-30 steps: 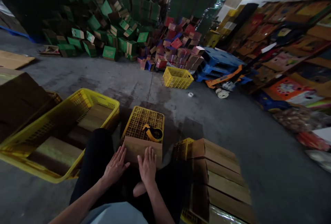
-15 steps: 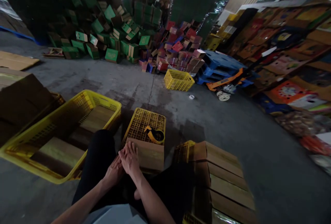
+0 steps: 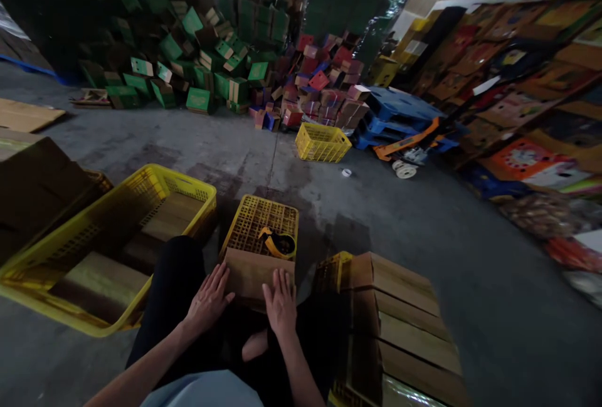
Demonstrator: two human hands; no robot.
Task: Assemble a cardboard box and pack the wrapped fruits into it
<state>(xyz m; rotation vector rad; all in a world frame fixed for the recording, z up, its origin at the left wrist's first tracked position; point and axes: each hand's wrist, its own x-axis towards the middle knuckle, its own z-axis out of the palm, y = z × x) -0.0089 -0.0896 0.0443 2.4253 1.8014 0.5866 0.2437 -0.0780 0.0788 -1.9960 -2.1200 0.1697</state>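
The left hand [image 3: 208, 297] lies flat at the left end of a cardboard box [image 3: 254, 272], thumb held out, and the right hand [image 3: 282, 306], fingers slightly spread, rests toward the right end. The box sits at the near end of a latticed yellow crate [image 3: 254, 216], just beside a tape dispenser [image 3: 273, 246].

A tape dispenser [image 3: 284, 244] lies on the middle crate [image 3: 249, 219], beyond the carton [image 3: 261, 272]; boxes [image 3: 106, 283] lie in the left crate [image 3: 101, 332]; a carton row [image 3: 411, 314] sits right; farther back, a pallet jack [image 3: 408, 147], seemingly before pallets [image 3: 399, 105]
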